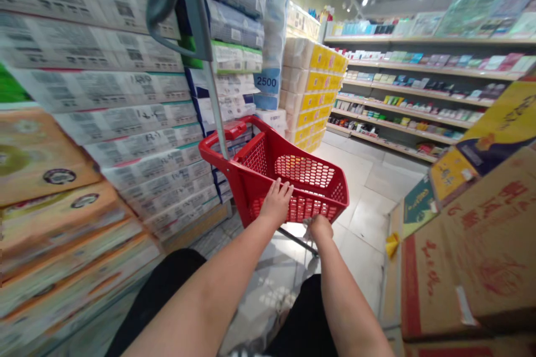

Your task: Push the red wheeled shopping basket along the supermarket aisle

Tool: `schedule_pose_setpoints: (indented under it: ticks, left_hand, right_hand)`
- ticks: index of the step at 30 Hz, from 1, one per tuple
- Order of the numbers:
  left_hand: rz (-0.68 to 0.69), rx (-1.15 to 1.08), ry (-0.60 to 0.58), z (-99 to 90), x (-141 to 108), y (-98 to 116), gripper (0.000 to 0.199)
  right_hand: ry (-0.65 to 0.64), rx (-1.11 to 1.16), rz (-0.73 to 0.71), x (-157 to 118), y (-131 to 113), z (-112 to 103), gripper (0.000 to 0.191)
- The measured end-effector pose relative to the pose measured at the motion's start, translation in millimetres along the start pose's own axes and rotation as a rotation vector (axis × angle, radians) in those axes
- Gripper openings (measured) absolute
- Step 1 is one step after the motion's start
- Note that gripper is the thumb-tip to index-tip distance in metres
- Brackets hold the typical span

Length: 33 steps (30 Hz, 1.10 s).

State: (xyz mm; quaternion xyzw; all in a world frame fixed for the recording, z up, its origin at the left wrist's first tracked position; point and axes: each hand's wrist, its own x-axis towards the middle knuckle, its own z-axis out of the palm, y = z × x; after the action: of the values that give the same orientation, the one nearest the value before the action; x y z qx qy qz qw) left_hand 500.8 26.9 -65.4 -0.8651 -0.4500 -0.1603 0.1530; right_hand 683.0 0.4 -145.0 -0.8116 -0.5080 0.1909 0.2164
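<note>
A red plastic shopping basket cart (251, 178) stands in front of me on the floor, with a tall metal pole and a grey handle (203, 22) rising at its left end. My left hand (276, 201) rests on the near side of the basket, its fingers stretched out over the upper wall. Lower and to the right, my right hand (320, 228) is closed around a crumpled greyish cloth (307, 228), held against the bottom of the near wall. The inside of the basket shows only in part.
Stacked packs of tissue paper (146, 117) rise on the left, with orange packs (46, 162) nearer me. Yellow and white packs (314, 95) stand behind the cart. Cardboard boxes (473, 251) line the right side. Stocked shelves (419, 75) run along the back beyond the tiled floor (355, 206).
</note>
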Motion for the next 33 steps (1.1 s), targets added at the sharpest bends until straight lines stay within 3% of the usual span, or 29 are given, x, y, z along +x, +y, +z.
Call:
schedule_pose_setpoints:
  ticks: [4, 10, 13, 15, 19, 23, 25, 27, 29, 33]
  left_hand:
    - [-0.004, -0.003, -0.005, -0.2, 0.4, -0.3, 0.054]
    - [-0.005, 0.003, 0.027, 5.5, 1.4, -0.8, 0.055]
    - [-0.005, 0.004, 0.023, 6.4, 1.3, -0.8, 0.055]
    - [-0.007, 0.001, 0.019, 5.7, 1.3, -0.6, 0.055]
    - [-0.005, -0.011, 0.012, 4.3, 1.3, -0.1, 0.056]
    - [-0.003, -0.022, 0.013, 3.6, 0.8, -0.2, 0.056]
    - [-0.004, -0.024, 0.009, 3.1, 0.5, -0.4, 0.057]
    - [-0.003, -0.023, 0.003, 2.5, 0.3, -0.7, 0.057]
    - [0.000, -0.021, 0.003, 2.3, 0.1, -1.0, 0.056]
    - [0.004, -0.022, 0.012, 3.1, -0.1, -1.4, 0.056]
  right_hand:
    - [0.099, 0.051, -0.163, 0.0, -5.3, -2.6, 0.015]
    - [0.711, 0.343, -0.608, 0.8, -3.7, -10.1, 0.021]
    - [0.892, 0.351, -0.730, -1.2, -5.9, -15.5, 0.021]
    - [0.897, 0.283, -0.728, -1.7, -7.6, -15.1, 0.025]
    - [0.770, 0.182, -0.651, 0.3, -8.6, -1.0, 0.027]
    - [0.536, 0.118, -0.560, 1.3, -8.1, 14.3, 0.024]
    - [0.390, 0.055, -0.494, -0.8, -8.4, 15.3, 0.024]
    - [0.322, 0.021, -0.498, -4.3, -9.0, 11.1, 0.023]
    - [0.402, 0.043, -0.605, -7.4, -9.8, 3.6, 0.023]
    - [0.786, 0.156, -0.714, -6.0, -12.7, -7.9, 0.031]
